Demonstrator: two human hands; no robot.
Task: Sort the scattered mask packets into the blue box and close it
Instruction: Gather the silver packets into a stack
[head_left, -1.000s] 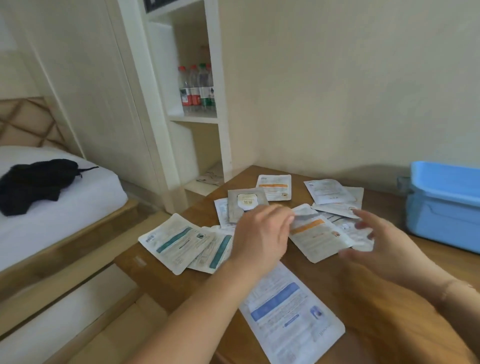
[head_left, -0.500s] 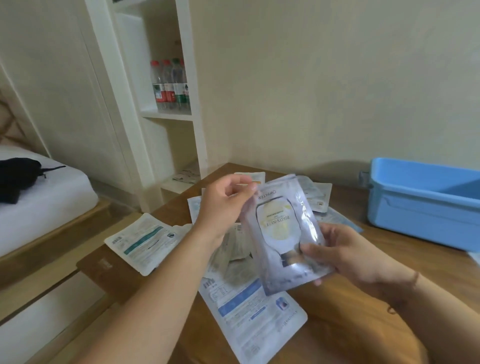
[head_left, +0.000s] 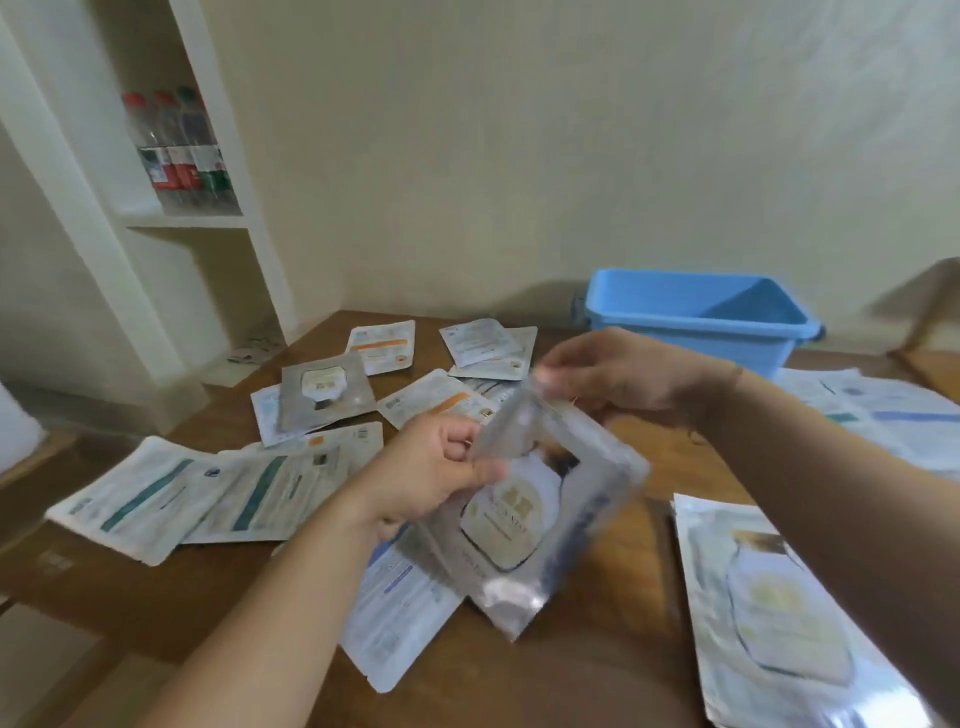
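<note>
A silver mask packet with a pale gold label hangs bent and blurred above the wooden table. My left hand grips its left edge. My right hand pinches its upper corner. The blue box stands open at the back of the table, past my right hand. Several more packets lie scattered: a silver one, an orange-striped one, teal-striped ones at the left, and a blue-striped one under the held packet.
Another silver packet lies at the lower right, and more white packets lie right of the box. A white shelf with bottles stands at the left. The table's left edge drops to the floor.
The silver packet was lifted off the pile with both hands, and it now sits lower and bent. The view has swung right, so the blue box is nearer the middle.
</note>
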